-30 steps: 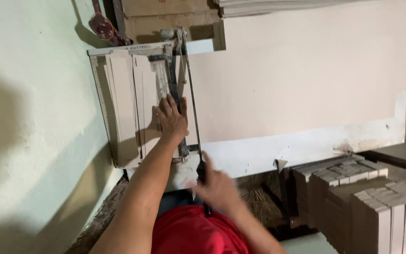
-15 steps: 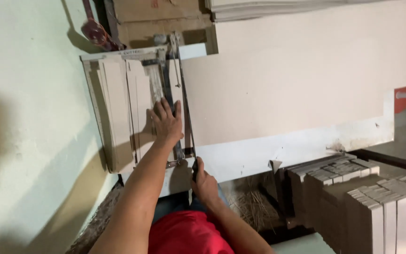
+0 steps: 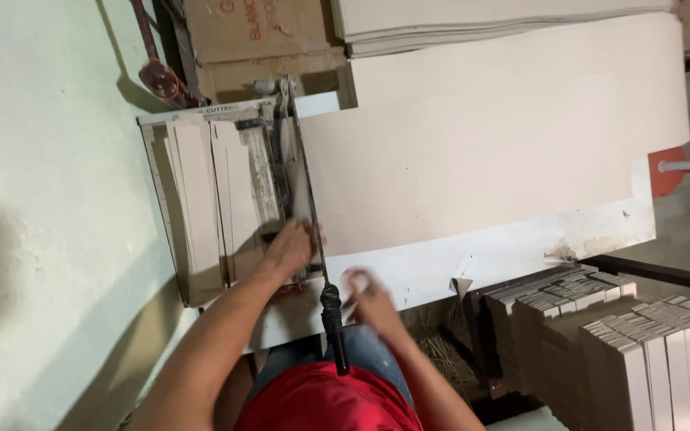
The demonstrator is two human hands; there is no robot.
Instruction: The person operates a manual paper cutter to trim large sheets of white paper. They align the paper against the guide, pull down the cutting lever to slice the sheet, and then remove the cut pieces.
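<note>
At twelve o'clock a stack of pale sheets (image 3: 505,20) lies along the top edge, with a brown cardboard box (image 3: 257,44) just beside it at eleven. A red tool handle (image 3: 157,76) leans against the pale green wall (image 3: 41,199), which fills the nine o'clock side. At three o'clock a red disc (image 3: 668,172) shows beyond the white desk (image 3: 521,251). Stacks of grey board strips (image 3: 648,343) stand on edge at four to five o'clock, with straw-like litter (image 3: 437,335) near six.
</note>
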